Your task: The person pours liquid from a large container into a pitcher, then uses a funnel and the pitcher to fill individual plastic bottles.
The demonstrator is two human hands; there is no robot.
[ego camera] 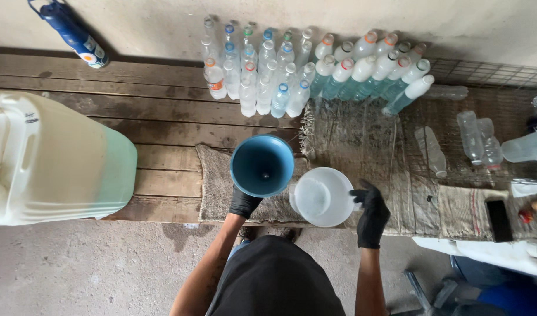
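My left hand [244,203], in a black glove, grips a blue funnel [262,165] from below and holds it upright over the burlap cloth [217,187]. My right hand [370,215], also gloved in black, holds the side of a clear plastic jug [323,196] that stands beside the funnel on the bench edge. What the funnel's spout sits in is hidden by the funnel itself.
Many capped plastic bottles [280,70] stand in rows at the back of the wooden bench [134,111]. A large white canister [52,161] lies at left, a blue bottle [75,35] behind it. Empty bottles [476,137] lie on wire mesh at right.
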